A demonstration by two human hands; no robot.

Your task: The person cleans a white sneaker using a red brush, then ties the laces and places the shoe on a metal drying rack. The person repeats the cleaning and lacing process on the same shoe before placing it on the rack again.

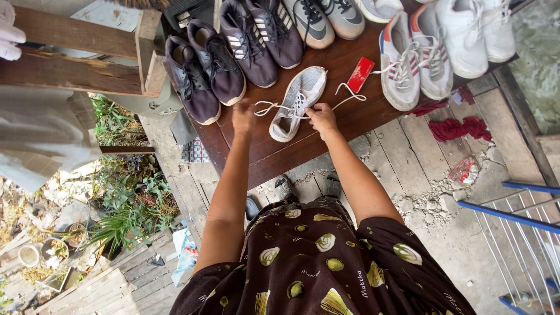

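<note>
A light grey sneaker (pixel 297 100) lies on the dark brown wooden table (pixel 280 153), toe toward me. My left hand (pixel 242 116) is closed on one white lace end stretched out to the left of the shoe. My right hand (pixel 321 115) pinches the other lace, which loops away to the right toward a small red card (pixel 360 74). Both hands rest just at the shoe's near end.
Rows of shoes fill the table: dark navy pairs (pixel 203 69) at left, grey ones at the back, white and orange sneakers (pixel 415 59) at right. Red rags (pixel 458 127) lie on the plank floor. A blue metal rack (pixel 513 216) stands at lower right, wooden beams (pixel 76 55) at upper left.
</note>
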